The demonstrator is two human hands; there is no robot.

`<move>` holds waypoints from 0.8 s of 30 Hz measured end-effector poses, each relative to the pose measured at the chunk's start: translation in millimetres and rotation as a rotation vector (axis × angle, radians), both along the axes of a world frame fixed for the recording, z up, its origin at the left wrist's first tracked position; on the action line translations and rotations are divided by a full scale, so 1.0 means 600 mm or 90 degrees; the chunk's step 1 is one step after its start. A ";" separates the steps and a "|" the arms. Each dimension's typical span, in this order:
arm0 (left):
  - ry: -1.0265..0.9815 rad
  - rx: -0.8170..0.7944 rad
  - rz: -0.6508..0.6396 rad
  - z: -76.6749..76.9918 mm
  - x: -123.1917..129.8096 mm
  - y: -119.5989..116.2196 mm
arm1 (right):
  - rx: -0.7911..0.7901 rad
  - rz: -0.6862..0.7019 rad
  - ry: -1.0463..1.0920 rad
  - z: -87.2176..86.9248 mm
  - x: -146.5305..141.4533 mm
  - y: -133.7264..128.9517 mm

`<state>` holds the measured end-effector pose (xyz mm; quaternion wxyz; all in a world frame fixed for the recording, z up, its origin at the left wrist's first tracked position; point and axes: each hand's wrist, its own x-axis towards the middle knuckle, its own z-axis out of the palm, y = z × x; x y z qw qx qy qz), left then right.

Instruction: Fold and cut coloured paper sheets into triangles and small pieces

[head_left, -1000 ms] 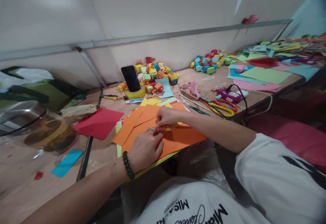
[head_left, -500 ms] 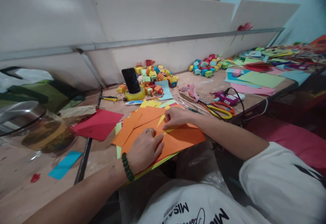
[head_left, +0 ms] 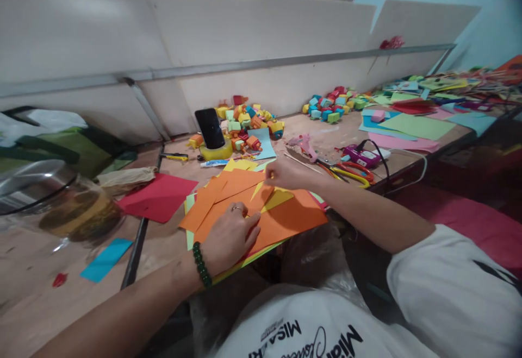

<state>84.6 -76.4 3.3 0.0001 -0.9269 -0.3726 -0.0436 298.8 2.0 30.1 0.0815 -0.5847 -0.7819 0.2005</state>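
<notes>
A stack of orange paper (head_left: pixel 291 221), with yellow and green sheets under it, lies at the table's near edge. My left hand (head_left: pixel 231 236) rests on the stack with its fingers partly spread, a ring and a green bead bracelet on it. Just beyond, my right hand (head_left: pixel 285 174) is closed in a pinch on a small orange paper piece (head_left: pixel 263 198), whose lower end reaches toward my left fingers. Yellow paper pieces (head_left: pixel 278 199) lie on the orange sheet beside it.
A phone (head_left: pixel 210 129) leans upright at a yellow tape roll (head_left: pixel 216 152), before colourful paper blocks (head_left: pixel 244 119). Scissors (head_left: pixel 346 173) and a purple glue gun (head_left: pixel 362 156) lie right. A glass teapot (head_left: pixel 77 217) and red paper (head_left: pixel 159 198) are left.
My right hand has lifted slightly and moved away from my left hand, with an orange piece now raised in its fingers. More of the yellow pieces shows. My left hand has shifted slightly left.
</notes>
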 end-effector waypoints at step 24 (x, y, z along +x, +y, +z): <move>0.009 0.019 -0.017 0.007 0.001 -0.004 | -0.085 0.137 0.013 -0.043 -0.062 0.040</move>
